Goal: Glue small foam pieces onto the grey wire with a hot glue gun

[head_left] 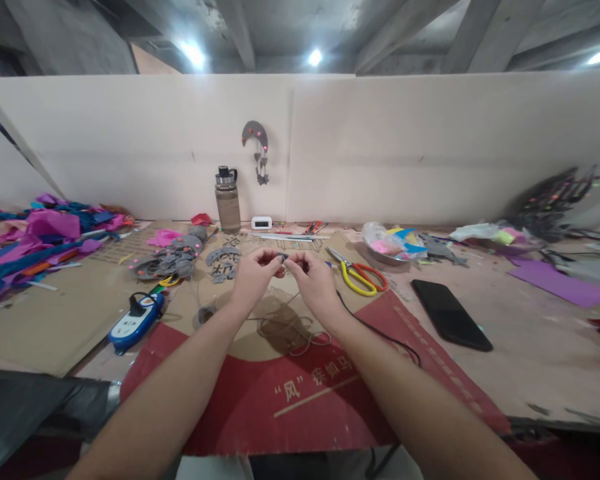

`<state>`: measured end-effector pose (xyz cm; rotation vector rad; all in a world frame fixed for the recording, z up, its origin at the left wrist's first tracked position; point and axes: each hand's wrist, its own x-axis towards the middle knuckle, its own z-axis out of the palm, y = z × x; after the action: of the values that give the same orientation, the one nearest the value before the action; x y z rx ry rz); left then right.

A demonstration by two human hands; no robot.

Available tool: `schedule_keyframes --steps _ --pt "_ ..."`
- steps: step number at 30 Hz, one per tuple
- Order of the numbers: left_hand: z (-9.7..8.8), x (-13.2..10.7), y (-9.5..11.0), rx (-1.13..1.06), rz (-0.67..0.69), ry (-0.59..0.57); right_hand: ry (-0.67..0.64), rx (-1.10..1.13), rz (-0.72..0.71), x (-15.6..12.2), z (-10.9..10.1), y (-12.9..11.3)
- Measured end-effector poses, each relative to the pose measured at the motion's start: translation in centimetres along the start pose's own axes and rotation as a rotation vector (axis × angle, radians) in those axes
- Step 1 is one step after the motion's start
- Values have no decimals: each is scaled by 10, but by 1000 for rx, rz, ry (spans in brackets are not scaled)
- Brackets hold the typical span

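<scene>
My left hand (255, 277) and my right hand (311, 280) meet above the middle of the work mat, both closed in a pinch. Between the fingertips is a small dark grey piece (282, 256), mostly hidden, perhaps felt. Thin grey cord (310, 340) lies in loose loops under the hands on the red and tan cardboard (260, 400). Left of my left hand are cut grey felt shapes (224, 255) and a small roll (207, 315). Scissors with yellow and orange handles (359, 275) lie open just beyond my right hand.
A blue and white power strip (136, 325) sits at left, near grey felt pieces with pink dots (167, 259). A bottle (228, 203) stands by the white partition (405, 133), where a grey moon ornament (255, 135) hangs. A black phone (450, 315) lies at right.
</scene>
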<state>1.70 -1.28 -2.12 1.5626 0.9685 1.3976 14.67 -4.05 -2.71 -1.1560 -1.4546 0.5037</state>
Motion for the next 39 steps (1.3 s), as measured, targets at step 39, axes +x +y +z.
schedule_keyframes --steps 39 --pt "2 0 6 -270 -134 -80 7 220 221 4 0 -5"
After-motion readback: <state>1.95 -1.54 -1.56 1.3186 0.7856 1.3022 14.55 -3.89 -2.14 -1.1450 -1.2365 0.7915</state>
